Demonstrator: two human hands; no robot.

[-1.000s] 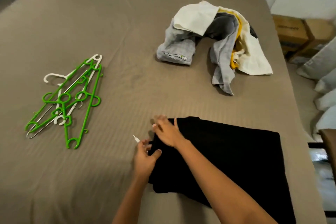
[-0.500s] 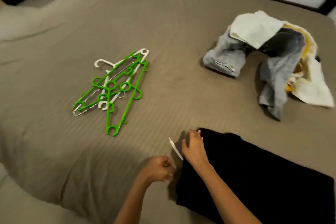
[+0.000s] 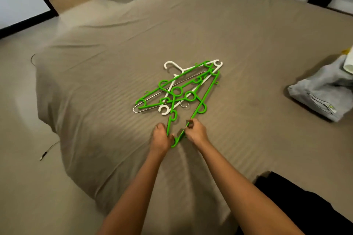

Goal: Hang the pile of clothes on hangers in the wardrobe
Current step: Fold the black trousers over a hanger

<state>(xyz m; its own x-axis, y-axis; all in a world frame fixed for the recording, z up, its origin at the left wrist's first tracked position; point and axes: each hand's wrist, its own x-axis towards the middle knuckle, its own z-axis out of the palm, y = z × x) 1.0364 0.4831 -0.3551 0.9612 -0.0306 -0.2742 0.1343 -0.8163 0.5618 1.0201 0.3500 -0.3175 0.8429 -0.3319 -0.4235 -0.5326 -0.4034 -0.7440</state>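
Across most of the view: a bed (image 3: 248,30) under a taupe ribbed sheet, its near left corner rounded off above a pale floor (image 3: 19,177). White panels in dark frames stand beyond the far edge.

Lower right corner of the bed: a black garment (image 3: 305,206), laid flat, partly cut off by the frame edge.

Right edge, well apart from the black one: a crumpled grey garment (image 3: 321,93) with a zip showing, and a pale cloth (image 3: 348,65) on top of it, mostly out of frame.

Middle of the bed: the hanger pile (image 3: 176,91). It is mostly green plastic, tangled and overlapping, with a white hanger (image 3: 172,65) poking out at the far side and a wire hanger (image 3: 137,109) underneath, its loop showing at the left.

Both bare forearms reach in from the bottom edge to the near end of the pile. The left hand (image 3: 161,137) has its fingers curled round one arm of the nearest green hanger (image 3: 202,101). The right hand (image 3: 195,131) pinches the same hanger's other arm, just beside the near tip. That hanger's far end lies tangled in the pile.

On the floor at left: a thin cable (image 3: 47,151) runs out from under the sheet.
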